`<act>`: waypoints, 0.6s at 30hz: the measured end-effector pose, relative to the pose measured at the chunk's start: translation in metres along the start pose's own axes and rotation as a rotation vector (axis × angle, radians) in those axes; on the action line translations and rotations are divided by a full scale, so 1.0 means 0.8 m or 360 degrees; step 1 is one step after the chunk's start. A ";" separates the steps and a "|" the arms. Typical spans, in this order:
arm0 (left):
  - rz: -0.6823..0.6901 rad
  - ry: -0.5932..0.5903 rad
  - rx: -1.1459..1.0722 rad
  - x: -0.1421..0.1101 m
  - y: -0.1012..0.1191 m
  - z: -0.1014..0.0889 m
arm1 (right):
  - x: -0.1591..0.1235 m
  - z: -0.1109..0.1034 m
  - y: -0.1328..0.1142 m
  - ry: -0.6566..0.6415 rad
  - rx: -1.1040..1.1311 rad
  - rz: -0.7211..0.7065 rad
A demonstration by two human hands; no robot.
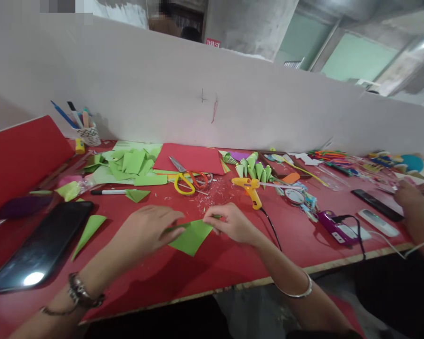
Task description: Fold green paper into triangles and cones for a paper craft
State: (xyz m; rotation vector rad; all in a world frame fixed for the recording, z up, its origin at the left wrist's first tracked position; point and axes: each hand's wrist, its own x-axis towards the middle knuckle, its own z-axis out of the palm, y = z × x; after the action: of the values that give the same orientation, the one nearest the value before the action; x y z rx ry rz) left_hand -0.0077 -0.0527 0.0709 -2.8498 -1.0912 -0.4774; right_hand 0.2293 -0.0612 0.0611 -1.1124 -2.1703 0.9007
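Note:
A square of green paper (192, 239) is held just above the red table, one corner pointing toward me. My left hand (151, 226) pinches its left corner between thumb and fingers. At the opposite corner, my right hand (233, 222) grips the paper with its fingertips closed. To the left lie a rolled green paper cone (88, 233) and a pen (109, 192) with its tip in another green paper piece (137, 195). Scissors with yellow and red handles (185, 181) rest beyond my hands. A yellow hot glue gun (249, 188) lies to the right of them.
A black phone (38, 247) lies at the left. Green paper pieces (132, 162), a red sheet (192, 158) and several green cones (254, 167) sit along the white partition (183, 103). At right are a purple power strip (335, 228) and another person's hands (411, 197).

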 end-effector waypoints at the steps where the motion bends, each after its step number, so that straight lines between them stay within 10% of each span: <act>1: 0.0080 -0.0035 -0.0018 0.005 0.007 0.003 | 0.001 0.001 -0.001 0.0011 -0.0056 -0.0043; 9: 0.0031 -0.0057 -0.0028 0.015 0.018 0.010 | 0.010 0.021 -0.008 0.0293 -0.1033 -0.0569; 18: -0.0058 -0.0033 -0.0024 0.014 0.022 0.011 | 0.017 0.025 0.005 0.0344 -0.1104 -0.0595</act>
State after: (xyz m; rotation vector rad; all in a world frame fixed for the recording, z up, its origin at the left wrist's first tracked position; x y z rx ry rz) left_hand 0.0143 -0.0575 0.0671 -2.8588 -1.1494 -0.4615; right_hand 0.2103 -0.0543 0.0478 -0.9728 -2.4417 -0.1550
